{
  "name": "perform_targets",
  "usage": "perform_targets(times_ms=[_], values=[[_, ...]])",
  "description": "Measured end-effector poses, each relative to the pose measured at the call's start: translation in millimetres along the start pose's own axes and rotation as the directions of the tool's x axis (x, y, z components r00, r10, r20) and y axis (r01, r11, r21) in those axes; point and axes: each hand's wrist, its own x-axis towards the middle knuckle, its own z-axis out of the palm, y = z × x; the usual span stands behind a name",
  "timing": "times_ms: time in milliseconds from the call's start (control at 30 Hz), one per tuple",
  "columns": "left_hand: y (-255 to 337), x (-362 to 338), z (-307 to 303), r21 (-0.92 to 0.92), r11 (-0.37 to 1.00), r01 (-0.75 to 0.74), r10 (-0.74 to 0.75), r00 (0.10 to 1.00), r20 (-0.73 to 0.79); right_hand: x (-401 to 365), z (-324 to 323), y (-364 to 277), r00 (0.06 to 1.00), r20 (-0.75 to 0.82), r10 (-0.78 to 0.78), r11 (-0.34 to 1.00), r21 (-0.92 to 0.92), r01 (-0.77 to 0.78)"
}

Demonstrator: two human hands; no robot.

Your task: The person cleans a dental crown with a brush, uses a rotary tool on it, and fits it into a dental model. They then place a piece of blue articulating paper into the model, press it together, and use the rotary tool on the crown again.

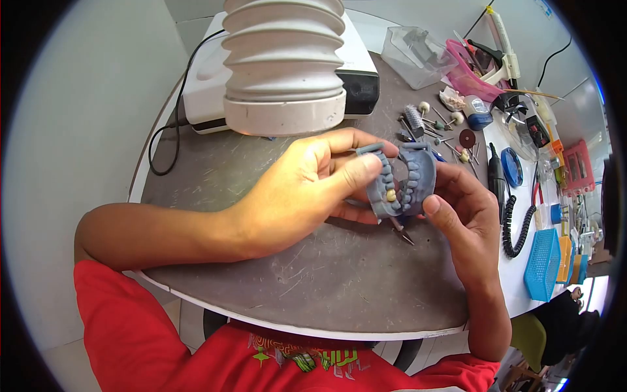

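Observation:
A blue-grey dental model is held over the table in two halves, opened like a book with the tooth rows facing each other. My left hand [307,176] grips the left half [375,191], thumb pressed on its outer side near the top. One yellowish crown [391,195] stands out among that half's grey teeth. Around the right half [426,178], my right hand [467,225] is closed, with the thumb at its lower edge. Below the model pokes out the dark pointed tip of a slim tool [403,232]; its other end is hidden behind the model and fingers.
A white ribbed suction hose [284,65] hangs over the table, before a white machine [202,72]. Several burs and polishing tips [441,124] lie at the back right, near a clear bin [415,59]. Further right are a handpiece [496,173] with coiled cord and a blue basket [543,264].

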Motion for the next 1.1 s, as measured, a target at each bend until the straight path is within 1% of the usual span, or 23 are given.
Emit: perform_targets(times_ms=[33, 67, 133, 233, 300, 433, 500, 733, 867, 933, 1000, 1100], values=[[-1.1, 0.2, 0.3, 0.057, 0.998, -0.019, 0.02, 1.0, -0.011, 0.1, -0.5, 0.7, 1.0, -0.001, 0.003, 1.0, -0.003, -0.003], [-2.7, 0.6, -0.6, 0.053, 0.998, -0.019, 0.02, 1.0, -0.01, 0.0, -0.9, 1.9, 1.0, 0.0, 0.002, 1.0, -0.015, -0.002], [-6.7, 0.6, -3.3, 0.069, 0.995, -0.078, 0.076, 0.996, 0.035, -0.4, -1.2, 3.7, 1.0, 0.002, 0.01, 1.0, -0.027, -0.01], [-7.0, 0.5, -2.7, 0.009, 0.997, -0.082, 0.082, 0.996, 0.039, 0.3, -1.4, 4.2, 1.0, 0.0, -0.001, 1.0, -0.029, 0.001], [-7.9, 0.7, -4.5, 0.018, 0.997, -0.08, 0.079, 0.996, 0.049, -0.2, -1.9, 4.4, 1.0, -0.006, -0.022, 0.998, -0.056, 0.022], [-6.8, -0.4, -3.9, 0.035, 0.997, -0.067, 0.065, 0.997, 0.047, -0.9, -1.2, 5.2, 1.0, -0.011, 0.002, 0.999, -0.043, -0.002], [-6.9, -0.3, -5.1, 0.054, 0.997, -0.059, 0.057, 0.997, 0.047, -1.4, -2.4, 5.3, 1.0, -0.012, -0.023, 0.996, -0.083, 0.022], [-4.4, -0.6, -3.8, 0.085, 0.996, -0.038, 0.036, 0.999, 0.027, -0.9, -1.0, 4.6, 0.998, -0.028, -0.05, 0.998, -0.032, 0.049], [-4.1, -0.7, -3.2, 0.06, 0.998, -0.033, 0.032, 0.999, 0.022, -1.8, 0.3, 3.4, 1.0, -0.013, -0.028, 0.999, -0.042, 0.028], [-4.0, -1.0, -3.9, 0.083, 0.996, -0.037, 0.035, 0.999, 0.025, -1.9, 0.6, 3.2, 1.0, -0.018, -0.013, 0.999, -0.038, 0.012], [-5.0, -0.7, -4.8, 0.096, 0.994, -0.044, 0.041, 0.999, 0.033, -1.4, -0.8, 4.1, 1.0, -0.026, 0.004, 0.995, -0.096, -0.006], [-4.7, -0.8, -4.3, 0.1, 0.994, -0.044, 0.041, 0.999, 0.036, -0.6, -0.9, 4.7, 1.0, -0.018, 0.002, 0.995, -0.095, -0.003]])
